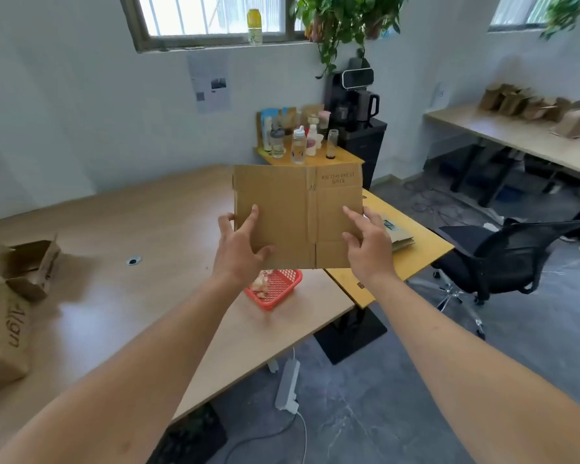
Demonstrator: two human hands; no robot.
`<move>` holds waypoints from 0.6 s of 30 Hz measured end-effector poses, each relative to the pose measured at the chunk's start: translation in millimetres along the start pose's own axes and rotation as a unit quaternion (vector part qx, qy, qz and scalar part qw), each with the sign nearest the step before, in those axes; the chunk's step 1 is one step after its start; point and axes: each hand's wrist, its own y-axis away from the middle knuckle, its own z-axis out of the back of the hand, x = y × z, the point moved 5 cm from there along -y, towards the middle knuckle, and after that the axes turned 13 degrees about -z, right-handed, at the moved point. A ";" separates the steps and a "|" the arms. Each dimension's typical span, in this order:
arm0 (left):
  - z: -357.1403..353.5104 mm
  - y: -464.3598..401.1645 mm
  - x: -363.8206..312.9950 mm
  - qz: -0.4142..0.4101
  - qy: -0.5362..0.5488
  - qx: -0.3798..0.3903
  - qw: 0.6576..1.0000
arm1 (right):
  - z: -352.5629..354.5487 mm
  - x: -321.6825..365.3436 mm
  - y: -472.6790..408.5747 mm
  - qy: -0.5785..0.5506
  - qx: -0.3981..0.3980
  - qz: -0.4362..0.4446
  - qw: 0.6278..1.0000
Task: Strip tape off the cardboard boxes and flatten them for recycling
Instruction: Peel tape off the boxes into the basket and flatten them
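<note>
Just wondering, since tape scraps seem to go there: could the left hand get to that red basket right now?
Probably not right away. The left hand grips the flattened box together with the right hand, and the box is held above the red basket, which looks otherwise unobstructed.

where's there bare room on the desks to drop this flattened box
The wide wood desk is bare between the open boxes at its left edge and the red basket, apart from a grommet. The yellow desk has a bare strip beside the flat stack; its far end is crowded with bottles.
</note>
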 end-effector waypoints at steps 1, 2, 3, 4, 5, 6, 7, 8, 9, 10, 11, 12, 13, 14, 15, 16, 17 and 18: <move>-17.3 -7.8 -12.2 -0.002 -0.001 0.003 1.000 | 13.5 -12.8 -10.3 0.005 -0.002 -0.003 1.000; -31.7 -13.9 -22.0 -0.002 -0.002 0.007 1.000 | 23.9 -23.6 -17.9 0.010 -0.002 -0.004 1.000; -47.0 -20.1 -31.7 -0.002 0.000 0.012 1.000 | 33.5 -36.1 -26.6 0.012 0.000 -0.006 1.000; -64.8 -27.2 -41.7 0.000 0.005 0.017 1.000 | 43.8 -50.8 -36.7 0.014 0.004 -0.011 1.000; -82.1 -33.4 -49.9 0.003 0.011 0.022 1.000 | 52.5 -65.4 -46.5 0.019 0.008 -0.015 1.000; -98.6 -39.0 -57.4 0.006 0.018 0.026 0.999 | 60.1 -80.2 -55.9 0.023 0.011 -0.019 0.999; -115.2 -44.3 -64.3 0.008 0.023 0.031 0.999 | 67.0 -95.0 -65.5 0.026 0.014 -0.022 0.999; -130.8 -49.7 -70.4 0.011 0.029 0.034 0.999 | 73.2 -108.5 -74.5 0.029 0.016 -0.023 0.999; -146.0 -55.3 -76.0 0.016 0.035 0.039 0.999 | 78.7 -121.1 -83.9 0.032 0.017 -0.026 0.999; -160.6 -61.9 -81.4 0.020 0.037 0.044 0.998 | 84.0 -132.9 -93.8 0.034 0.017 -0.029 0.999; -174.7 -68.4 -85.6 0.025 0.036 0.049 0.998 | 88.1 -143.9 -103.7 0.035 0.017 -0.033 0.999; -188.2 -75.5 -89.5 0.029 0.034 0.054 0.998 | 91.0 -154.9 -113.3 0.035 0.017 -0.037 0.999; -201.2 -83.4 -93.0 0.030 0.035 0.059 0.997 | 93.2 -165.6 -123.4 0.037 0.016 -0.042 0.998; -214.2 -92.1 -95.4 0.031 0.039 0.064 0.997 | 94.5 -176.3 -133.8 0.039 0.015 -0.048 0.998; -227.5 -101.0 -96.1 0.034 0.043 0.069 0.996 | 94.9 -187.4 -144.4 0.041 0.015 -0.055 0.998; -241.2 -110.2 -95.9 0.037 0.043 0.074 0.996 | 94.5 -198.4 -155.0 0.041 0.018 -0.063 0.997; -254.8 -119.5 -94.7 0.041 0.038 0.079 0.995 | 93.4 -209.7 -165.7 0.043 0.022 -0.072 0.996; -268.7 -129.3 -92.9 0.046 0.031 0.084 0.995 | 91.2 -221.2 -177.2 0.047 0.028 -0.080 0.995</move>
